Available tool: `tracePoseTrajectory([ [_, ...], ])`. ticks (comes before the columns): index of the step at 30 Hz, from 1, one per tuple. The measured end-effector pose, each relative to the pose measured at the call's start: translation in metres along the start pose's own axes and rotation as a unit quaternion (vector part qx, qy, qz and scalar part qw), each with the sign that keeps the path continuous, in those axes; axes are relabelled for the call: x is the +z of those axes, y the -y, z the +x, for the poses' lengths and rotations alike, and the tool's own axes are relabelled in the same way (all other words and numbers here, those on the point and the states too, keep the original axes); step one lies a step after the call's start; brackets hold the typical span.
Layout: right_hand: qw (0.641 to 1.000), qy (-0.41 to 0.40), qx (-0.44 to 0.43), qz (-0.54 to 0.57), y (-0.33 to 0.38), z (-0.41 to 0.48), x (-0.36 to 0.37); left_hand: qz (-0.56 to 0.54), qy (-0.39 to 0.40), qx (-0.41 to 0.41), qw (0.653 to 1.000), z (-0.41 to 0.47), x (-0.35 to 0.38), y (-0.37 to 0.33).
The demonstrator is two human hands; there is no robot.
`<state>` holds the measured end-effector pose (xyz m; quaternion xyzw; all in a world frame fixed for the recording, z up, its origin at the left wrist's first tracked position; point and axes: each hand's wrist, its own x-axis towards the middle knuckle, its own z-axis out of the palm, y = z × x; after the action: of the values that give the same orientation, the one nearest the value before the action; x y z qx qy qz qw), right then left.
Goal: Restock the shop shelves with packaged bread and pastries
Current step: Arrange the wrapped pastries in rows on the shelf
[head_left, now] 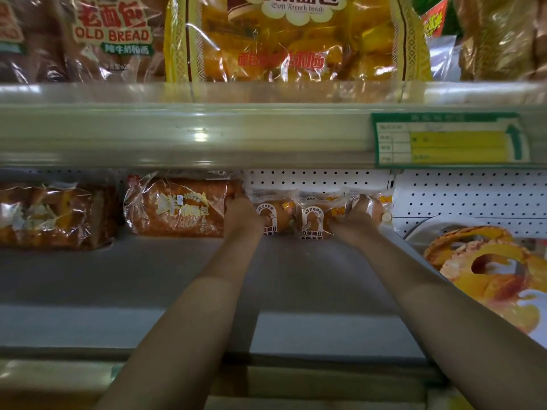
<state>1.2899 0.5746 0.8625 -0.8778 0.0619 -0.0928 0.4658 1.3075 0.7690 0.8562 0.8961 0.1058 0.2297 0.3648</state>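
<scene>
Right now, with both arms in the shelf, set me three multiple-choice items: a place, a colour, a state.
1. Where do the small bread packs sit?
A. at the back of the lower shelf
B. on the upper shelf
C. at the lower shelf's front edge

2. What colours is the shelf label?
A. red and white
B. green and yellow
C. blue and black

3. What is the right hand doing?
A. hanging idle
B. pulling the label
C. gripping a small pack

Answers: 1 A, they stand against the pegboard; 2 B, green frame, yellow bands; 3 C, its fingers curl over the rightmost pack.
</scene>
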Motion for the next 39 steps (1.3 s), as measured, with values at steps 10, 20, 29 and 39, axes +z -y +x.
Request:
tracePoseTrajectory([
  [10,0.997,0.038,-0.054,0.048,0.026,-0.064,-0.022,-0.134,0.111,0.037,0.984,-0.053,-0.062,-0.021],
  [20,0.916,-0.017,-0.175,0.362,-0.010,-0.241,-0.038,-0.418,0.156,0.080,0.891,-0.235,-0.139,-0.002],
  [29,0.903,-0.082,-0.120,0.404,-0.125,-0.391,-0.024,-0.529,0.169,-0.002,0.832,-0.413,-0.090,0.076],
  [39,0.919,-0.007,-0.036,0.391,-0.224,-0.463,-0.077,-0.493,0.216,-0.052,0.841,-0.517,-0.051,0.056],
])
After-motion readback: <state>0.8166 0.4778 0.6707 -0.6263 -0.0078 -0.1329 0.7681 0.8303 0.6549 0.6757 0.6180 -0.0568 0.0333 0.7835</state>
